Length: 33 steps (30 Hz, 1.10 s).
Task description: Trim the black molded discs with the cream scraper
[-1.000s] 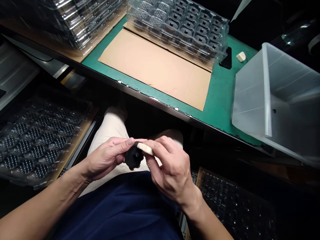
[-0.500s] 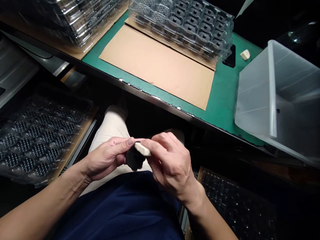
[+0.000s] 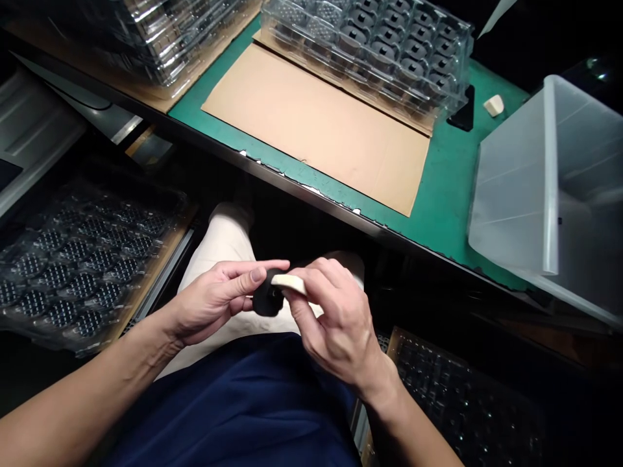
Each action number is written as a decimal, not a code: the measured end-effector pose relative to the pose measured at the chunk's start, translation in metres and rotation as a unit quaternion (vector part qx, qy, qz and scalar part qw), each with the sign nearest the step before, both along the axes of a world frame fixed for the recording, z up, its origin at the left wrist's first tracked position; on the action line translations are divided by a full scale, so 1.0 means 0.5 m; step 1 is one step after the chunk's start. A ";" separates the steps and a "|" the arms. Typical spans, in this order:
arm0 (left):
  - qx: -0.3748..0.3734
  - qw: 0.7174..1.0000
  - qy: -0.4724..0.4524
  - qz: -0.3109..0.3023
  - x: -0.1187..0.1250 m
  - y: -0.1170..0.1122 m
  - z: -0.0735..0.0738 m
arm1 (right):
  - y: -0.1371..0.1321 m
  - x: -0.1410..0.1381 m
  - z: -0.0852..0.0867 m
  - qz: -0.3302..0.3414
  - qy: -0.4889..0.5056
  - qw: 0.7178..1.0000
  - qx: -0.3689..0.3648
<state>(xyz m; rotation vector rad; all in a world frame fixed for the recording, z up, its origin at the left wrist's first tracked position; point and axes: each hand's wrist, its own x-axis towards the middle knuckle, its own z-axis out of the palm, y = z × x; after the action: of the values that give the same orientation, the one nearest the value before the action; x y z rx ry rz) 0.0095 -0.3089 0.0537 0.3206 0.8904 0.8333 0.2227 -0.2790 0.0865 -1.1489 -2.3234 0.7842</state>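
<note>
Over my lap, my left hand [image 3: 217,301] pinches a small black round part [image 3: 267,301] between thumb and fingers. My right hand [image 3: 335,321] is closed on a cream-coloured eraser-like block [image 3: 289,282] and presses its end against the top of the black part. Both hands meet below the front edge of the green-topped table [image 3: 440,204]. The far side of the black part is hidden by my fingers.
A brown cardboard sheet [image 3: 316,123] lies on the table. Behind it stands a clear tray with black parts [image 3: 389,45]. More clear trays [image 3: 146,32] are stacked at the back left. A translucent bin [image 3: 549,188] stands right. Trays of black parts [image 3: 73,259] sit low left and low right [image 3: 462,402]. A second cream block [image 3: 494,105] lies far right.
The cream block has slid slightly across the black part, which has turned a little in my left fingers. The view has shifted, so the table appears further right.
</note>
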 end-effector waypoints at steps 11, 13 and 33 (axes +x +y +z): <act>-0.040 0.994 -0.101 0.030 0.008 -0.011 -0.022 | 0.019 -0.005 0.006 0.055 -0.017 0.994 0.096; 0.002 0.993 -0.059 0.103 0.007 -0.007 -0.018 | 0.012 -0.014 -0.001 -0.044 0.018 0.999 0.000; -0.088 0.992 -0.078 -0.041 -0.006 -0.018 -0.024 | 0.024 -0.008 0.009 0.136 -0.032 0.988 0.064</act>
<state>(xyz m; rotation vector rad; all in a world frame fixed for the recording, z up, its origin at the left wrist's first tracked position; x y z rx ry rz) 0.0064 -0.3178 0.0415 0.1349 0.7932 0.6893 0.2189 -0.2669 0.0909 -0.8255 -2.5781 0.6858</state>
